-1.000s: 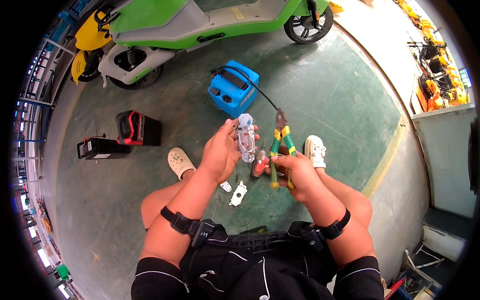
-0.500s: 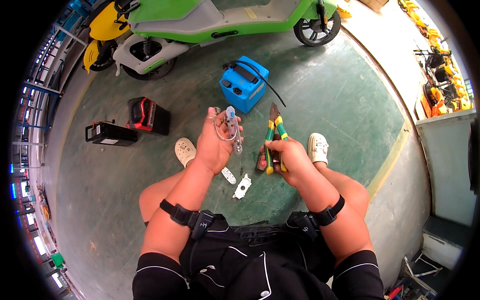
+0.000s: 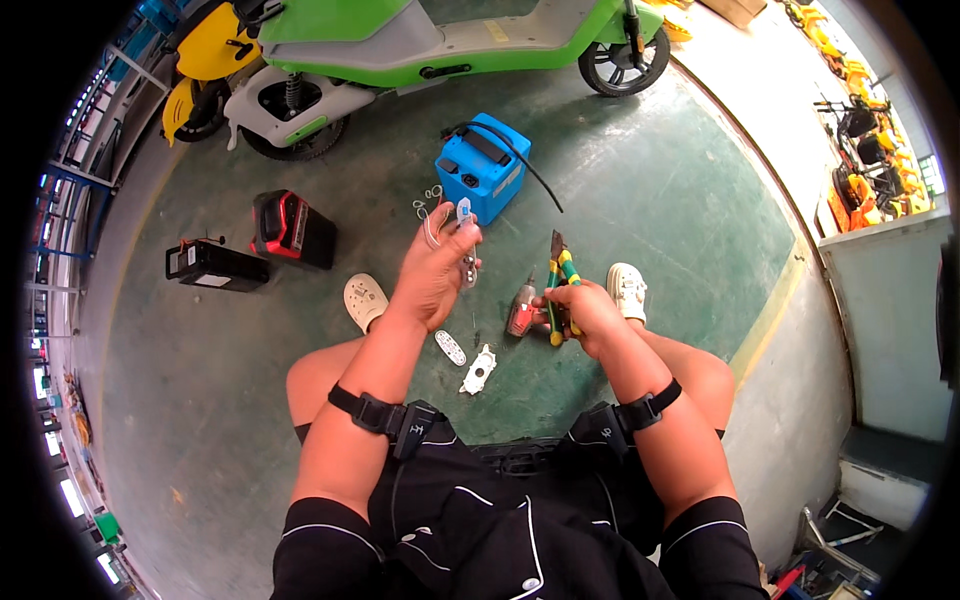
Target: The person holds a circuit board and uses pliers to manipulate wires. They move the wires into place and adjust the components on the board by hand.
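Note:
My left hand point(image 3: 432, 265) is closed on a small translucent plastic part point(image 3: 466, 215) with a blue bit near its top. A thin pale wire point(image 3: 424, 212) loops out beside those fingers, in front of the blue battery box point(image 3: 488, 165). My right hand point(image 3: 590, 312) grips cutting pliers point(image 3: 560, 270) by their green and yellow handles, the dark jaws pointing away from me. A red and grey power screwdriver point(image 3: 521, 312) rests on the floor just left of that hand. Between my feet lie a white oval perforated plate point(image 3: 450, 348) and a white bracket point(image 3: 479, 370).
A green and grey scooter point(image 3: 420, 50) stands across the far side. Two batteries sit to the left, a black and red one point(image 3: 293, 230) and a black one point(image 3: 217, 266). A black cable point(image 3: 535, 172) curves off the blue box. Grey cabinet point(image 3: 885, 310) at right.
My left hand has turned, its thumb now across the plastic part, and the wire spreads out further left. The pliers have tilted, their handles closer together, leaving the screwdriver in fuller view.

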A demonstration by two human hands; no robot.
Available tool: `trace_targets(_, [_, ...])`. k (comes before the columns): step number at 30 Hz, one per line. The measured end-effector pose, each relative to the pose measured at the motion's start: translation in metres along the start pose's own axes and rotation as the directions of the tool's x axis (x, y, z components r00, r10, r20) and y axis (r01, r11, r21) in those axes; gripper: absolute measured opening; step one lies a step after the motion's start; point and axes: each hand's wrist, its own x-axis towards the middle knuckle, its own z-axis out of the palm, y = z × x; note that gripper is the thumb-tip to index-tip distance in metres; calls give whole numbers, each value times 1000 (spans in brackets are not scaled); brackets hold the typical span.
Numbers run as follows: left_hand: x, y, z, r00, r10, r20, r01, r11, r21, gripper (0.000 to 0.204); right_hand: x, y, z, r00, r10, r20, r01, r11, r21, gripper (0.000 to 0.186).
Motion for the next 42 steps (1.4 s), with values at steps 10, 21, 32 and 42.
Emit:
trace_targets(10, [28, 28, -7, 1000, -9, -11, 11, 989, 146, 53, 117, 59, -39, 954, -19, -300, -134, 868, -478, 49])
trace_targets(21, [35, 42, -9, 992, 17, -124, 6, 982, 189, 55, 226, 194, -73, 760, -107, -641, -473, 585, -659, 75])
trace_targets(32, [46, 25, -3, 957, -89, -278, 146, 971, 192, 41, 238, 222, -84, 759, -240, -605, -335, 653, -679, 71])
trace_targets(42, [54, 15, 5, 954, -152, -259, 195, 969, 152, 32, 262, 213, 13, 789, -444, -425, -212, 452, -866, 51])
